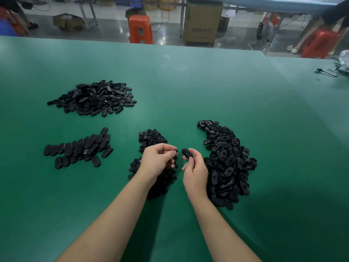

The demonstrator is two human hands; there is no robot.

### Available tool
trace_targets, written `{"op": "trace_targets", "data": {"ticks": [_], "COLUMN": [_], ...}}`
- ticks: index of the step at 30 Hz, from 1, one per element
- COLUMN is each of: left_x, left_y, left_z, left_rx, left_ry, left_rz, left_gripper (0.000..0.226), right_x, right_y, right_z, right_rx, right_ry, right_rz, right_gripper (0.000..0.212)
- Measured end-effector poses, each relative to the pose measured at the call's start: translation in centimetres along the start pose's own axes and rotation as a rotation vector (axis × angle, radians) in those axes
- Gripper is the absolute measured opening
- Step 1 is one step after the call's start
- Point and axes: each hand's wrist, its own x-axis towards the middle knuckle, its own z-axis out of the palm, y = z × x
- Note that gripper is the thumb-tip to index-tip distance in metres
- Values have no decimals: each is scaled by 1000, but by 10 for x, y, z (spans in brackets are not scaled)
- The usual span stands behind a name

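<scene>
Laid-out ovals (79, 149): well left of the heap of small round pieces (152, 138).
Left hand (157, 157): over that heap's near part, fingers curled, tips pinching a small black piece (176, 151).
Oval shell (187, 153): just right of the heap; I see a narrow gap to the small black piece, long axis slanting up-left toward it.
Right hand (195, 171): right of the heap, thumb and fingers gripping the shell's lower end.
Loose shells (228, 163): farther right of the heap.
Coming move: I judge both hands equally near; the piece goes rightward into the shell.
</scene>
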Motion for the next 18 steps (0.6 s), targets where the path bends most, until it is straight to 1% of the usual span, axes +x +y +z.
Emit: {"op": "trace_targets", "data": {"ticks": [5, 7, 12, 18], "left_x": [2, 1, 4, 5], "left_y": [-1, 0, 1, -1], "left_z": [7, 13, 23, 27], "left_rx": [400, 495, 654, 713], "left_ry": [22, 16, 43, 56], "left_rz": [186, 243, 264, 266], "left_gripper": [12, 15, 9, 10], "right_x": [-1, 0, 0, -1], "right_y": [0, -1, -6, -7], "right_z": [-2, -2, -3, -4], "right_rx": [-31, -51, -77, -109], "right_ry": [-14, -14, -24, -20], "right_rz": [-13, -21, -53, -70], "right_gripper": [28, 28, 27, 27]}}
